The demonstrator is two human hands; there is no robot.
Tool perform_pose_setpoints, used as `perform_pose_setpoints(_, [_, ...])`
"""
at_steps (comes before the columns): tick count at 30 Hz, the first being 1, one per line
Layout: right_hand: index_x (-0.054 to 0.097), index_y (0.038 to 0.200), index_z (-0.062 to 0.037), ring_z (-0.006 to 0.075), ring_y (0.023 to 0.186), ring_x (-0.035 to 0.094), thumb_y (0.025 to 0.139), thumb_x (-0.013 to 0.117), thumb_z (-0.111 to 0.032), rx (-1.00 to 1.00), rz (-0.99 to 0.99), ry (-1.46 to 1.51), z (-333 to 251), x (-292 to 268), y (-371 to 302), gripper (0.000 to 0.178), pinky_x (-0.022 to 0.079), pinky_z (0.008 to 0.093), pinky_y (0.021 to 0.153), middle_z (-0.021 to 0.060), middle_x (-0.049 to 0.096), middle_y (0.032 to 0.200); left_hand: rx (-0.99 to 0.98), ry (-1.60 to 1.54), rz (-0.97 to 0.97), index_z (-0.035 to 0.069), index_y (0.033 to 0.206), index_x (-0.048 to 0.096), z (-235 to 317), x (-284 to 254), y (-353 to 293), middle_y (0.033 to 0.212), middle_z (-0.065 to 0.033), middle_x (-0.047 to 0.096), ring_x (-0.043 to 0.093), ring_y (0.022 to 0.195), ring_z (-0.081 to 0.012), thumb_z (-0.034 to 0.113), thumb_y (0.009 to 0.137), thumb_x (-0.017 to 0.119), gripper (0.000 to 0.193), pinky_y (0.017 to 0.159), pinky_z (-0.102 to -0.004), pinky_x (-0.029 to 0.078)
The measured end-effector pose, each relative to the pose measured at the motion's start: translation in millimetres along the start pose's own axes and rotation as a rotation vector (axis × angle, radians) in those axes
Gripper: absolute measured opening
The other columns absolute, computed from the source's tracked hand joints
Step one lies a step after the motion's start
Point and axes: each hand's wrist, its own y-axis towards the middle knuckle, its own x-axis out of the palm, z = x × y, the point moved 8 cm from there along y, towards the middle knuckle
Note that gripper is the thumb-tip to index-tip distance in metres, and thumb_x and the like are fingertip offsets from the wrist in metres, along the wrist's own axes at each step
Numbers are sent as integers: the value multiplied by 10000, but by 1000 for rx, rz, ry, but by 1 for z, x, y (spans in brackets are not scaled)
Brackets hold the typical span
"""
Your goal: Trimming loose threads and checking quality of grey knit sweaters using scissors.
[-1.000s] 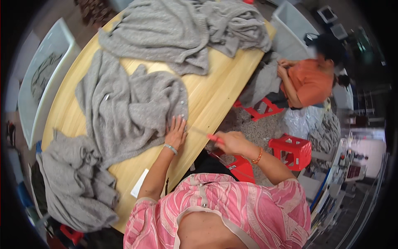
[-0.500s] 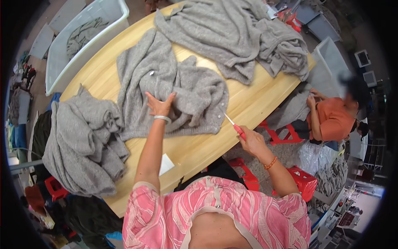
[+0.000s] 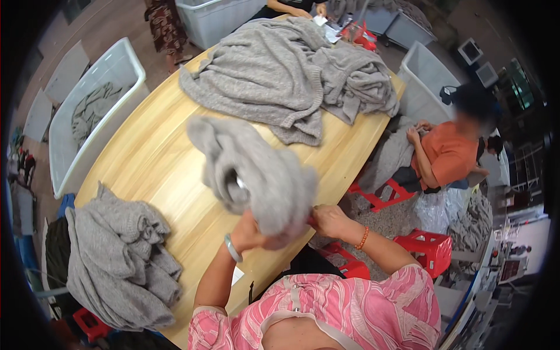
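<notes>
A grey knit cardigan (image 3: 262, 175) is bunched up and lifted off the table, smeared by motion. My left hand (image 3: 248, 232) is closed on its near edge, its fingers partly behind the cloth. At the cardigan's right side, my right hand (image 3: 328, 220) is curled closed. A bit of red by its fingers is the handle of the slim tool seen earlier; the pale shaft is hidden now. Whether the right hand also grips the cloth I cannot tell. The light wooden table (image 3: 146, 151) lies beneath.
Grey knitwear is heaped at the table's left end (image 3: 122, 262) and far side (image 3: 262, 76). A white bin (image 3: 134, 87) stands at the left, another (image 3: 429, 81) at the right. A person in orange (image 3: 446, 154) handles grey knitwear beside red stools (image 3: 429, 251).
The cardigan, flat on the table before, has been gathered up and pulled toward me. My left hand went from spread on it to gripping it. My right hand moved left, to the cloth.
</notes>
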Motion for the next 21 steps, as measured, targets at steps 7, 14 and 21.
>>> perform_pose_setpoints(7, [228, 1473, -143, 305, 1397, 191, 814, 553, -543, -300, 450, 382, 99, -16, -7, 836, 102, 423, 1162, 81, 217, 1528, 387, 747, -179, 90, 1171, 593, 55, 56, 81, 1280, -139, 507, 443, 1172, -343, 131, 593, 711, 592, 1057, -489, 248])
perform_pose_setpoints(14, [159, 1487, -113, 319, 1406, 163, 895, 534, -455, 58, 448, 182, 249, -104, -10, 780, 103, 456, 1162, 103, 173, 1536, 583, 986, -88, 110, 1150, 608, 75, 107, 228, 1276, -139, 503, 386, 1272, -335, 141, 689, 633, 462, 1089, -563, 185])
perform_pose_setpoints(21, [382, 1328, -64, 245, 1183, 449, 955, 474, -311, 469, 488, -104, 494, -335, -14, 457, 349, 369, 1031, 131, 446, 1317, 497, 879, 143, 141, 1313, 475, 4, 106, 412, 1320, -132, 459, 361, 1293, -339, 157, 707, 722, 654, 1069, -512, 247])
